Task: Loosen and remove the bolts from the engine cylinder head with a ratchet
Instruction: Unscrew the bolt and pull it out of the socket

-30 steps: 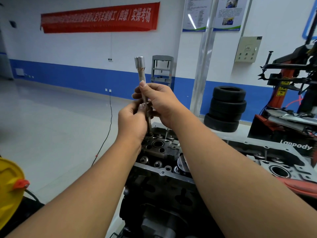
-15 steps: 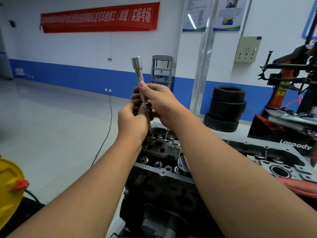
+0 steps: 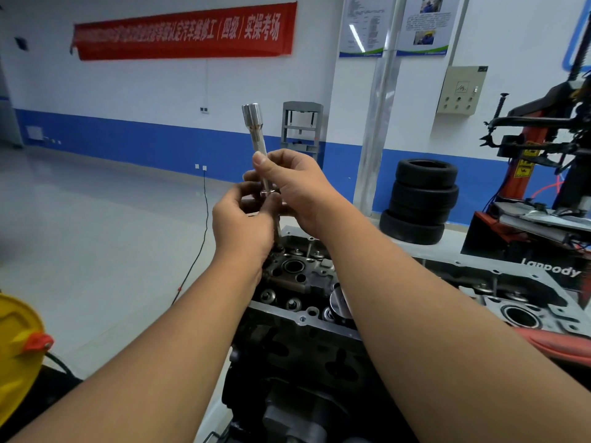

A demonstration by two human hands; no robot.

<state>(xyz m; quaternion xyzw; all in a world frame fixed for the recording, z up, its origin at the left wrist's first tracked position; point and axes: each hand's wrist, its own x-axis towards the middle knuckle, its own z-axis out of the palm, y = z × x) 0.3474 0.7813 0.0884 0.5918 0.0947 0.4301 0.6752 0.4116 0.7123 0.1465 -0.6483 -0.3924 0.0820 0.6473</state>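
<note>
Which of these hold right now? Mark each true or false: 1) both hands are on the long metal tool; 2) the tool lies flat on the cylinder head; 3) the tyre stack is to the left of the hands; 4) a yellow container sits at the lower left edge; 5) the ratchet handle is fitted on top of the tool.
1) True: the left hand and right hand both grip the extension bar.
2) False: it stands nearly upright above the cylinder head.
3) False: the tyre stack is to the right.
4) True: the yellow container is there.
5) False: its top end is bare; no ratchet handle shows.
</note>
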